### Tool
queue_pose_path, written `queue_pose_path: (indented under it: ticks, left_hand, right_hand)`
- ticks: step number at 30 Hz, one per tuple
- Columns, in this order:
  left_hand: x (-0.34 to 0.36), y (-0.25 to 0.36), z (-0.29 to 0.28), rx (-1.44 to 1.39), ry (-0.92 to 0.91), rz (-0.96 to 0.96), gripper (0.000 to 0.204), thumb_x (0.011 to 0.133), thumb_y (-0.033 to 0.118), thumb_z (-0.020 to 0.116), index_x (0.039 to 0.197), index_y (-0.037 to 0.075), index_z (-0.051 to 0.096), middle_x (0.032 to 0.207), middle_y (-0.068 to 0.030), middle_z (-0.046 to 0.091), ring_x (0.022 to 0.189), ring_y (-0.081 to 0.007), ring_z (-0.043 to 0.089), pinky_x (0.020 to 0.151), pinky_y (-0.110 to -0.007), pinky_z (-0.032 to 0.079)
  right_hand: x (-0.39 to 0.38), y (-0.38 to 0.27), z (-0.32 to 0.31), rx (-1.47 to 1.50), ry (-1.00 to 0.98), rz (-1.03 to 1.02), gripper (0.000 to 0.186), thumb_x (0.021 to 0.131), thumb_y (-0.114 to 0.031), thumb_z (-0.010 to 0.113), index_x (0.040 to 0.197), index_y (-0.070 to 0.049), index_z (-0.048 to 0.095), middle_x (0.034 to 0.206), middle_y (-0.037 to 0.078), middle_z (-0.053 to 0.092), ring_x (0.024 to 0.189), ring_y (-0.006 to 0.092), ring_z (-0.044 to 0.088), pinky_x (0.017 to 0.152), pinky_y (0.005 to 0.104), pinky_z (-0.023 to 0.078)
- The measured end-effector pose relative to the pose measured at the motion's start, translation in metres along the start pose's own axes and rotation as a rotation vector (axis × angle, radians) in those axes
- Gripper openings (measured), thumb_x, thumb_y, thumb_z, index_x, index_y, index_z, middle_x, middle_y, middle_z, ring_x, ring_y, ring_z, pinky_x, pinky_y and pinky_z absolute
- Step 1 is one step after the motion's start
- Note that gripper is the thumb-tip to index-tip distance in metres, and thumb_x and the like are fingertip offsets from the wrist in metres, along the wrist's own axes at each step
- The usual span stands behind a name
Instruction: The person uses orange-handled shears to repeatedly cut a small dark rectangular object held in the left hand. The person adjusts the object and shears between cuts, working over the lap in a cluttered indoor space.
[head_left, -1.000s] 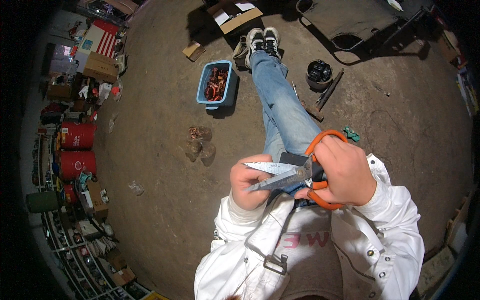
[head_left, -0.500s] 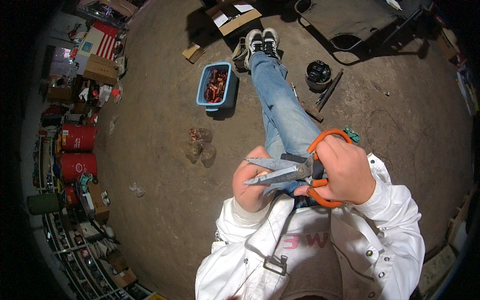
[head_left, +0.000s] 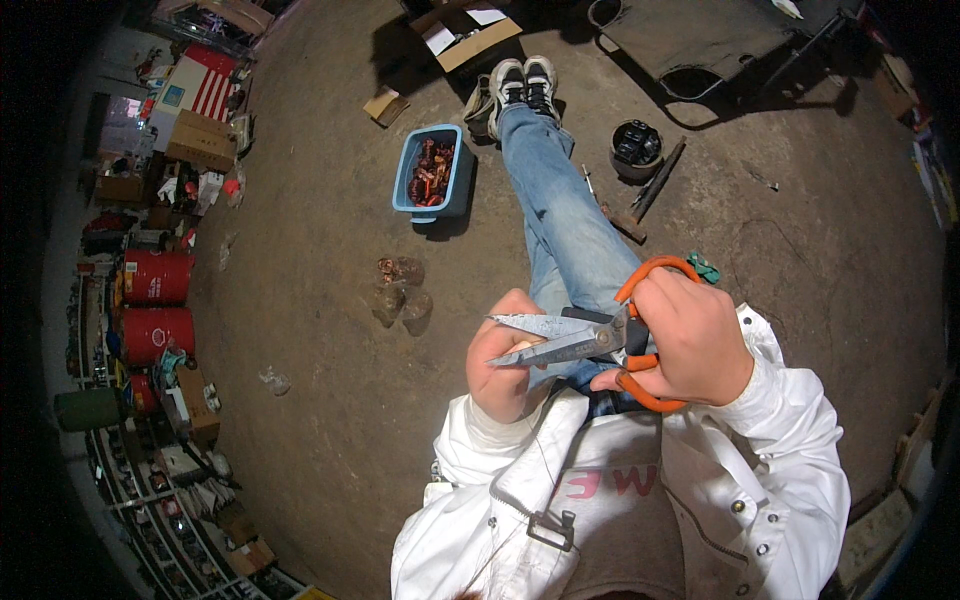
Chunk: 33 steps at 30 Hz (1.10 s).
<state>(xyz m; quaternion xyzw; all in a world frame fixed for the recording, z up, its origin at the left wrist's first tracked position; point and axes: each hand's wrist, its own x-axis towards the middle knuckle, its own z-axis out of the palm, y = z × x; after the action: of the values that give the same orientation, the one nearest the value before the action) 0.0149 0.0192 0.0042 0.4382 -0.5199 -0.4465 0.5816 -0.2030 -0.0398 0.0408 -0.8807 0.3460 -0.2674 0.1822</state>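
Note:
My right hand (head_left: 697, 338) grips a pair of scissors (head_left: 572, 345) with orange-coated handles, its fingers and thumb wrapped round the loops. The grey blades point left and stand apart, over my closed left hand (head_left: 492, 372). My left fingers are curled in, partly behind the blades; whatever they hold, if anything, is hidden. Between the two hands a small dark piece (head_left: 585, 314) shows behind the blades, and I cannot tell what it is. Both hands are above my lap, near the thighs of my blue jeans (head_left: 565, 215).
A blue plastic tub (head_left: 456, 190) of reddish-brown metallic pieces stands left of my legs. Several clear bags (head_left: 388, 304) lie nearer. To the right are a round pot (head_left: 624, 172) of black parts, a hammer (head_left: 626, 224) and a dark bar (head_left: 660, 182). Red drums (head_left: 157, 334) line the left.
The scissors have turned very slightly in my right hand, with the lower handle loop a little higher. My left hand stays in nearly the same place.

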Motion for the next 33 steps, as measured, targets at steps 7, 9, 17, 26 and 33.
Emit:
queue_pose_path:
  ticks: [7,9,17,26,33]
  left_hand:
    - [0.0012,0.0002,-0.0013,0.045,-0.001,0.043,0.027,0.086,0.021,0.052,0.076,-0.004,0.056,0.085,-0.01,0.05,0.077,-0.0191,0.048,0.07,-0.032,0.039]
    - [0.0016,-0.0011,-0.0007,0.048,0.02,0.057,0.025,0.085,0.02,0.053,0.078,-0.003,0.058,0.085,-0.0103,0.051,0.076,-0.0193,0.049,0.069,-0.032,0.039]
    - [0.0019,-0.0034,0.0035,0.024,0.086,0.081,0.021,0.083,0.016,0.055,0.078,-0.004,0.061,0.085,-0.01,0.054,0.076,-0.0192,0.049,0.068,-0.031,0.038]
    - [0.003,0.0004,0.0035,0.062,0.108,0.05,0.021,0.081,0.015,0.055,0.073,-0.004,0.058,0.084,-0.0106,0.053,0.075,-0.0188,0.049,0.067,-0.03,0.038]
    - [0.0033,0.0009,0.0019,0.085,0.062,0.069,0.027,0.082,0.023,0.055,0.078,-0.004,0.06,0.084,-0.0102,0.052,0.077,-0.018,0.048,0.069,-0.031,0.038]
  right_hand:
    - [0.0013,0.0014,-0.0005,-0.009,0.008,-0.011,0.068,0.067,-0.06,0.078,0.096,-0.002,0.059,0.083,0.008,0.052,0.071,0.0246,0.059,0.058,0.0334,0.049]
    - [0.0016,0.0014,-0.0005,-0.006,0.015,-0.018,0.068,0.067,-0.06,0.078,0.096,-0.002,0.059,0.083,0.008,0.052,0.071,0.0246,0.059,0.059,0.0334,0.049]
    - [0.0029,0.0011,-0.0007,0.005,0.012,-0.008,0.068,0.067,-0.059,0.078,0.097,-0.002,0.059,0.084,0.008,0.053,0.072,0.0248,0.059,0.06,0.0337,0.049]
    - [0.0026,0.0014,-0.0005,-0.021,0.02,-0.014,0.067,0.068,-0.059,0.078,0.098,-0.002,0.06,0.084,0.008,0.053,0.072,0.0244,0.059,0.06,0.0333,0.049]
    - [0.0032,0.0017,0.0001,-0.029,0.034,-0.01,0.066,0.067,-0.058,0.078,0.097,-0.003,0.06,0.083,0.007,0.053,0.072,0.0236,0.058,0.06,0.033,0.049]
